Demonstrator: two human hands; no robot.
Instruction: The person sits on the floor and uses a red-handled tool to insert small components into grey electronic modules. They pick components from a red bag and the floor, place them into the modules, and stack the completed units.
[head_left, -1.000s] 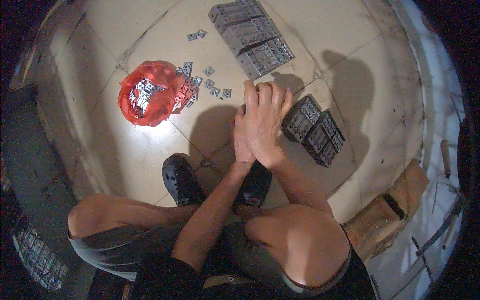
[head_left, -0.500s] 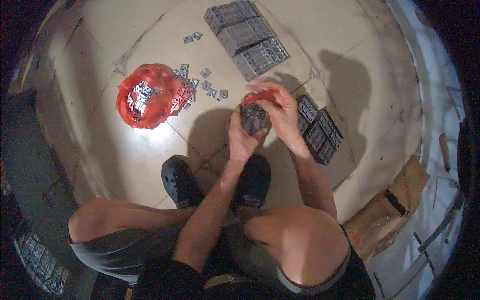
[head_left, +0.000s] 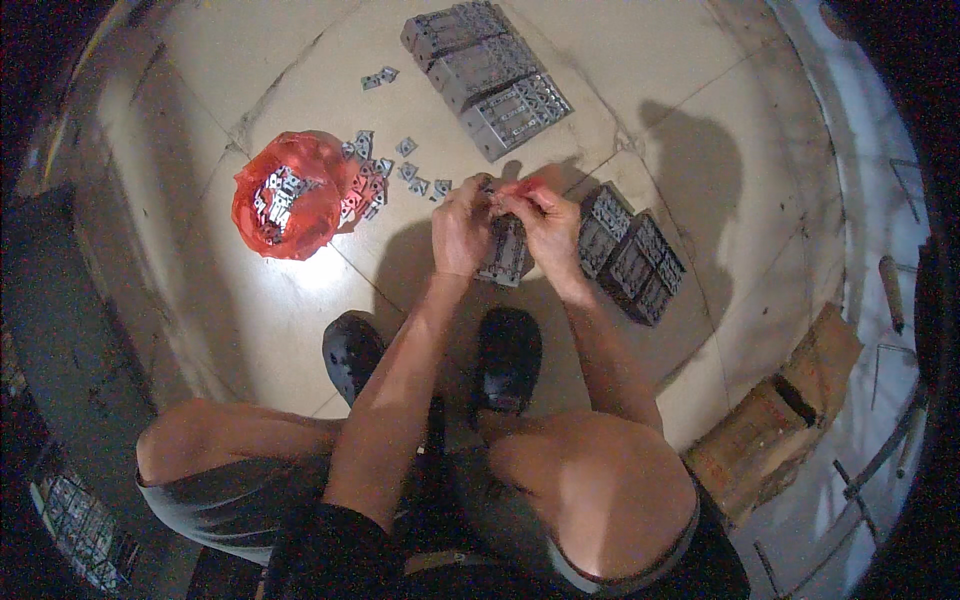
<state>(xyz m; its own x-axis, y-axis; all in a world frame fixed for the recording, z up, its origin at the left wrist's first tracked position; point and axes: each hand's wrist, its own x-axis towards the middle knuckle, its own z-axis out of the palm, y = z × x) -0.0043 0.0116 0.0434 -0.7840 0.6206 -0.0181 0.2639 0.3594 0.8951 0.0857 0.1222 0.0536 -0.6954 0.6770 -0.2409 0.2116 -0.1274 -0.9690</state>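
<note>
nearby, red bag (head_left: 282,208) of grey pieces (head_left: 400,170)

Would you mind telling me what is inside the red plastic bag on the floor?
The red plastic bag lies open, showing small grey metal pieces like the loose ones spilled beside it. How many lie deeper is hidden by the bag's folds.

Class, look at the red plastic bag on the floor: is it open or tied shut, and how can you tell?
Open. The red plastic bag lies spread on the floor, small grey metal pieces showing inside its mouth and spilling beside it.
</note>
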